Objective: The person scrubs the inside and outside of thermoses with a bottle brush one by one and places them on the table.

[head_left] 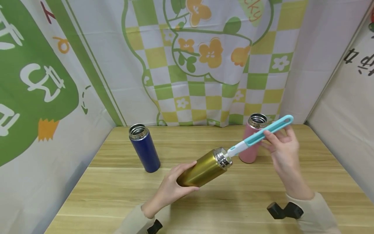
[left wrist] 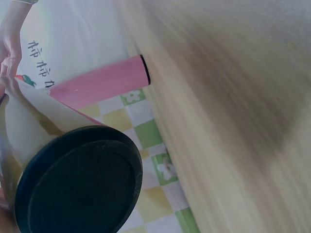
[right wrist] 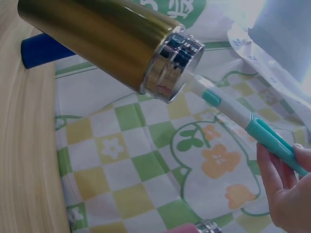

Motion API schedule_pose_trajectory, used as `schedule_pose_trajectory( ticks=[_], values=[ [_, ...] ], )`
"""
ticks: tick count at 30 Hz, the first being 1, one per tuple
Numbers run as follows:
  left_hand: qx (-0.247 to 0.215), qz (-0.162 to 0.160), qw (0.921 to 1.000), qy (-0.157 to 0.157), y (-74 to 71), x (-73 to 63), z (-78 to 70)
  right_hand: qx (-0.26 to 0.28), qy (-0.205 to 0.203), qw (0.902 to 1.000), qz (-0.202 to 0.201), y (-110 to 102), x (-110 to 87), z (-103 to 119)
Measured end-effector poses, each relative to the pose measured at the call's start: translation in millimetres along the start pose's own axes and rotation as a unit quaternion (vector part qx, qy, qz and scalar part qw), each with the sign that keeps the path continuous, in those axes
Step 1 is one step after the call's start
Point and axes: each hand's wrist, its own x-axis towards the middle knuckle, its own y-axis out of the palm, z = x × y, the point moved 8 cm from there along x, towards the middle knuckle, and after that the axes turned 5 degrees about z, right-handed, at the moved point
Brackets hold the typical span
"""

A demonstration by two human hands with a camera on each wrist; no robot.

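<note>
Now the left hand [head_left: 173,184] grips the tilted gold bottle [head_left: 203,169], the right hand [head_left: 284,154] pinches the turquoise-handled tool [head_left: 257,136] set in its mouth [right wrist: 194,62] between them, best kept straight along the bottle.

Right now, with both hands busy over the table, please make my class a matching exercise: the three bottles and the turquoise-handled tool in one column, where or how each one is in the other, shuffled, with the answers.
Column one
1. Blue bottle
2. Gold bottle
3. Pink bottle
4. Turquoise-handled tool

Column two
A. Stands on the table, nearer the right hand
B. Held by the right hand, one end inside a bottle
C. Stands on the table, left of the other bottles in the head view
D. Gripped at a slant by the left hand

Pairs: 1-C, 2-D, 3-A, 4-B
</note>
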Motion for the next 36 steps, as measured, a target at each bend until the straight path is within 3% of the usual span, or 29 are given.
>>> schedule_pose_trajectory(
  ticks=[6,18,26,30,36],
  values=[
    [0.010,0.009,0.9997,0.019,-4.1,-0.7,-5.6,0.011,-0.008,0.9997,-0.021,-8,0.2,12],
    [0.007,0.019,0.9992,0.035,-6.6,-3.1,-8.6,0.048,-0.015,0.9984,-0.025,-18,-0.2,27],
    [0.013,0.005,0.9996,0.024,-6.9,-5.4,-4.8,0.008,0.018,0.9996,-0.022,-14,-1.7,12],
    [0.015,-0.002,0.9997,0.019,-7.3,-5.4,-4.0,-0.025,0.013,0.9994,-0.022,-9,-3.5,5],
    [-0.002,-0.001,0.9995,0.030,-4.2,4.5,-11.9,-0.088,0.028,0.9957,-0.008,8,-17.7,-19]
  ],
)
